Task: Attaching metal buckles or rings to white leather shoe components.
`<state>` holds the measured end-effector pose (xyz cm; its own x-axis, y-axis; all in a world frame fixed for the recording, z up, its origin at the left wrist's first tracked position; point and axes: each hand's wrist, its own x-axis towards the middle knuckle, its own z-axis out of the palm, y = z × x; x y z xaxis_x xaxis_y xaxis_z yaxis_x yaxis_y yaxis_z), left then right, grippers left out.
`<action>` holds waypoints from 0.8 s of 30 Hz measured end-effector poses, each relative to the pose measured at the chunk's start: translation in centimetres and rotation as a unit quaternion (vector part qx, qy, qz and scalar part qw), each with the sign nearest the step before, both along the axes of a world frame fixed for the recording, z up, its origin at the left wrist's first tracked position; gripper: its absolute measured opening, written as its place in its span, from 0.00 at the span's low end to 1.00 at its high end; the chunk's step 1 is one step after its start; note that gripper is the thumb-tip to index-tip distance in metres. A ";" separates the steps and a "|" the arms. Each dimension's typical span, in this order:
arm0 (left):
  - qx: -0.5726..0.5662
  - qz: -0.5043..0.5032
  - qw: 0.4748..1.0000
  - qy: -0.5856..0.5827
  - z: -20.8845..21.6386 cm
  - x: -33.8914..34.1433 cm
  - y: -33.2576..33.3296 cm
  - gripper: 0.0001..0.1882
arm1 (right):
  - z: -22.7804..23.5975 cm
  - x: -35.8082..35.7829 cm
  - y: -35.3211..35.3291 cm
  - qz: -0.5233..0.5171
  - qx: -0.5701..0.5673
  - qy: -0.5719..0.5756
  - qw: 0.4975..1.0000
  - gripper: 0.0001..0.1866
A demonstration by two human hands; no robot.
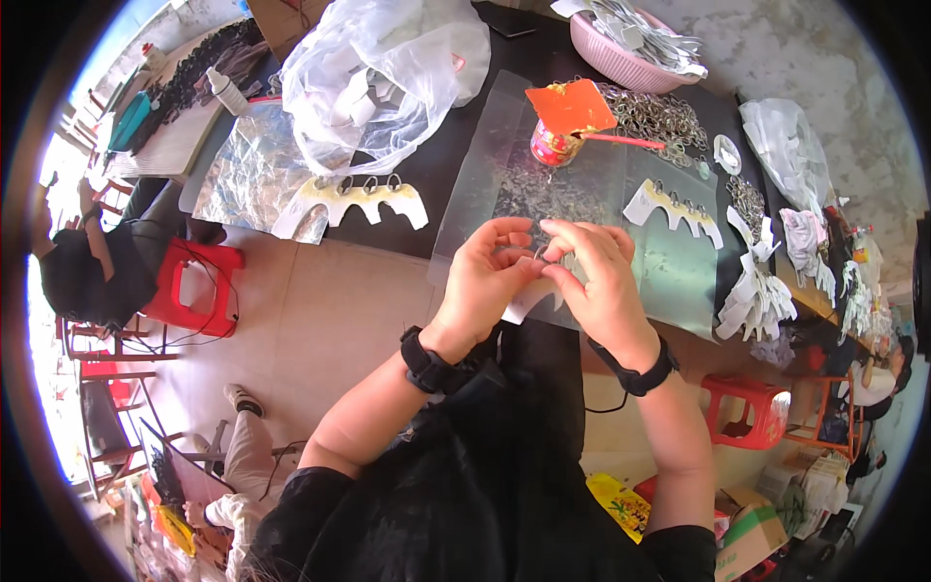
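In front of me my left hand [490, 281] and my right hand [596, 272] meet with fingertips pinched together. Between them is a white cut piece [522, 305], its lower part showing under the fingers. A small metal ring seems to be at the fingertips, mostly hidden. To the left, a white scalloped piece [361, 206] with a yellowish glued band and several rings hangs over the table edge. A similar ringed piece [669, 208] lies right of my hands. Beyond them stands a red can [553, 147], topped by an orange card [572, 107], with a red stick jutting right.
The dark table [504, 56] carries a clear plastic bag [388, 68], a pile of metal rings [659, 118] and a pink basket [621, 56] of white pieces. More white pieces [756, 301] hang at the right edge. Red stools [747, 412] stand on both sides; people sit nearby.
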<state>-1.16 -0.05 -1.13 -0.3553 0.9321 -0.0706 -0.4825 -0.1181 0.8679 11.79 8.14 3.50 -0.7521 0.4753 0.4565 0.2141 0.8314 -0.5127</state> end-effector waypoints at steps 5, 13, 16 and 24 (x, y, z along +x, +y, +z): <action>-0.023 0.033 0.995 -0.089 -0.4 -0.1 0.0 0.17 | -0.1 0.1 -0.2 -0.018 -0.010 -0.018 1.000 0.21; -0.031 0.068 0.991 -0.112 0.0 0.6 -0.3 0.12 | -0.2 -0.4 0.6 0.001 0.010 -0.024 1.000 0.15; -0.049 0.064 0.986 -0.146 0.0 0.5 0.0 0.10 | -0.7 0.0 0.4 -0.015 -0.035 -0.003 0.999 0.13; -0.049 0.034 0.991 -0.122 0.0 0.7 0.0 0.08 | -1.0 -0.3 0.2 0.008 0.054 0.020 0.998 0.10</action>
